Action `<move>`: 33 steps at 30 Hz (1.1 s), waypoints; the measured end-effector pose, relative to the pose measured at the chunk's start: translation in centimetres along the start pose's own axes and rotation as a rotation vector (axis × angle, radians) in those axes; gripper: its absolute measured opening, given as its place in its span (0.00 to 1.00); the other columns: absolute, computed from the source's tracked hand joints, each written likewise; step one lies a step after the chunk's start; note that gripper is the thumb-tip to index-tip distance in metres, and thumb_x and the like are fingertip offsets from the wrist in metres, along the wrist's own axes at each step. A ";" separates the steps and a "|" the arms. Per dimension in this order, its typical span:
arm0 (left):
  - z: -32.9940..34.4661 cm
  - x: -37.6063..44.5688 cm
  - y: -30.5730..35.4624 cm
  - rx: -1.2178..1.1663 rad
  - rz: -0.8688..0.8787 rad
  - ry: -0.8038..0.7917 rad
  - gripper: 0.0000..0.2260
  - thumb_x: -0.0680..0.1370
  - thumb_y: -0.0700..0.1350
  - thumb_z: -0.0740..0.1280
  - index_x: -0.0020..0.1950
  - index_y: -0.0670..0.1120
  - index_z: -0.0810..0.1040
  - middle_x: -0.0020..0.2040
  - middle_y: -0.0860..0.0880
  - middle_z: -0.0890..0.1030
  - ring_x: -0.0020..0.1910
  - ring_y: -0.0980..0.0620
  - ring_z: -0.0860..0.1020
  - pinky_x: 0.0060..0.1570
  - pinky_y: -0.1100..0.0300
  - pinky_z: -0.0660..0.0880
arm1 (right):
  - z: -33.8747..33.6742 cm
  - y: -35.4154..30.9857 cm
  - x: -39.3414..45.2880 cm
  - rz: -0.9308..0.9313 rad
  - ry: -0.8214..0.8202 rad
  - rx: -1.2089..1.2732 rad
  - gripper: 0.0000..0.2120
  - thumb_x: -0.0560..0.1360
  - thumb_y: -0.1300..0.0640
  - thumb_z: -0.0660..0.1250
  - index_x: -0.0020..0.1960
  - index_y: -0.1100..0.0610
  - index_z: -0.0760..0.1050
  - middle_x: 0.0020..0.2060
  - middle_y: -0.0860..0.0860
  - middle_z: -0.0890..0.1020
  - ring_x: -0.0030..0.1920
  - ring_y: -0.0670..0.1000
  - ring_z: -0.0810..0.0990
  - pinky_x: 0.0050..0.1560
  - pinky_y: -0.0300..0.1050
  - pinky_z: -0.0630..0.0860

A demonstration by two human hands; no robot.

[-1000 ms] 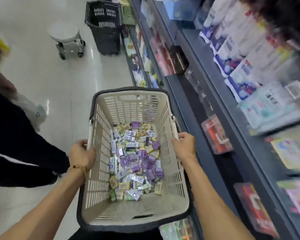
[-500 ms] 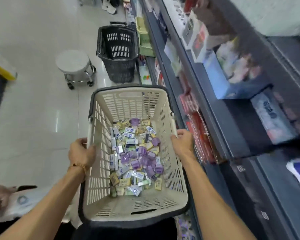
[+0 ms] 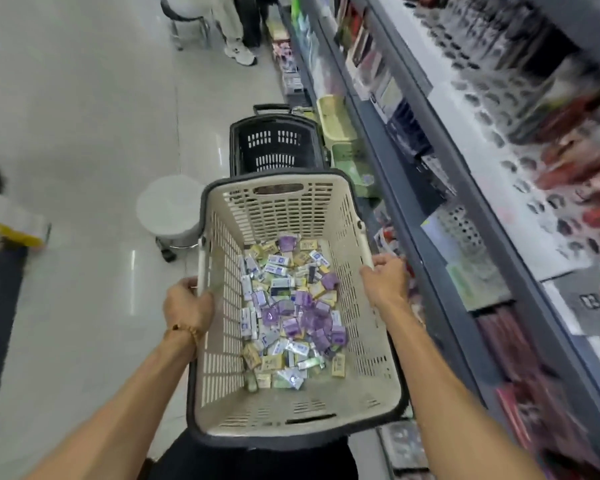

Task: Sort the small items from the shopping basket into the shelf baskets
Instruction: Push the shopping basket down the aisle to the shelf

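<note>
Fingers of our left hand [image 3: 187,306] and right hand [image 3: 383,285] curl round the side rims of the cream slotted plastic shopping basket [image 3: 368,382], its floor heaped with small purple, white and yellow packets [image 3: 288,306], so we should carry it level beside the grey shelving [image 3: 413,188].

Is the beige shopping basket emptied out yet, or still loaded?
Still loaded. The beige shopping basket has a heap of small purple, white and yellow packets on its floor, well below the rim. Nothing looks sorted out yet.
</note>
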State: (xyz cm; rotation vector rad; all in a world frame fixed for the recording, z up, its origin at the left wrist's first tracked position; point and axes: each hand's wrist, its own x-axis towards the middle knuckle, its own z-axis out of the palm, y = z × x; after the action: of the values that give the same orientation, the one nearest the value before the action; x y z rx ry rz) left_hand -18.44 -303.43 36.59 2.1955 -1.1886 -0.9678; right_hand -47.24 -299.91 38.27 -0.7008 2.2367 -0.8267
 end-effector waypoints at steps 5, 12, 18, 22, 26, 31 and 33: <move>0.1 14.5 7.4 0.052 0.061 -0.032 0.09 0.75 0.37 0.68 0.53 0.42 0.81 0.40 0.47 0.81 0.36 0.50 0.78 0.33 0.62 0.72 | 6.6 -9.1 8.7 -0.012 0.034 0.001 0.04 0.75 0.62 0.69 0.44 0.55 0.76 0.43 0.53 0.82 0.43 0.55 0.82 0.45 0.53 0.81; 5.6 33.4 17.8 0.125 0.116 -0.125 0.09 0.74 0.40 0.71 0.53 0.45 0.82 0.41 0.48 0.83 0.39 0.47 0.81 0.40 0.54 0.79 | 14.4 -18.7 24.7 0.055 0.078 0.006 0.02 0.74 0.61 0.69 0.47 0.58 0.79 0.43 0.54 0.83 0.43 0.56 0.81 0.45 0.48 0.80; 11.9 44.9 22.2 0.158 0.079 -0.171 0.10 0.73 0.44 0.73 0.53 0.44 0.80 0.43 0.46 0.83 0.43 0.44 0.81 0.49 0.48 0.80 | 19.4 -24.3 36.6 0.047 0.098 -0.062 0.02 0.76 0.58 0.69 0.46 0.55 0.76 0.45 0.55 0.84 0.45 0.56 0.81 0.49 0.50 0.79; 16.3 50.5 24.1 0.131 0.099 -0.200 0.12 0.73 0.47 0.73 0.51 0.41 0.80 0.38 0.48 0.80 0.41 0.44 0.79 0.45 0.52 0.78 | 21.8 -25.4 43.1 0.040 0.116 -0.099 0.03 0.76 0.60 0.69 0.48 0.56 0.76 0.45 0.54 0.83 0.46 0.56 0.82 0.50 0.57 0.80; 20.7 55.3 24.4 0.140 0.151 -0.251 0.11 0.73 0.47 0.73 0.48 0.41 0.79 0.38 0.46 0.80 0.40 0.44 0.79 0.45 0.52 0.78 | 24.5 -24.2 48.4 0.033 0.172 -0.114 0.08 0.76 0.58 0.70 0.43 0.51 0.71 0.39 0.48 0.78 0.43 0.53 0.80 0.47 0.53 0.80; 24.5 59.0 21.8 0.225 0.151 -0.235 0.07 0.74 0.44 0.72 0.47 0.43 0.78 0.33 0.54 0.73 0.31 0.56 0.70 0.35 0.61 0.69 | 28.4 -21.4 52.6 0.018 0.148 -0.163 0.07 0.76 0.58 0.69 0.45 0.52 0.71 0.40 0.50 0.78 0.35 0.47 0.76 0.32 0.39 0.71; 25.2 59.7 20.3 0.275 0.165 -0.240 0.07 0.74 0.43 0.72 0.43 0.43 0.75 0.31 0.53 0.72 0.31 0.54 0.69 0.33 0.59 0.66 | 30.1 -20.4 53.7 0.013 0.128 -0.179 0.05 0.76 0.58 0.69 0.46 0.53 0.72 0.39 0.50 0.77 0.35 0.48 0.76 0.33 0.39 0.70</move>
State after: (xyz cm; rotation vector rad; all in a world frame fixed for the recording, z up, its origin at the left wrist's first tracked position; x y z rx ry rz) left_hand -25.67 -366.43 12.25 2.1838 -1.6741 -1.0733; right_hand -55.47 -359.63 14.38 -0.7335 2.4497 -0.6884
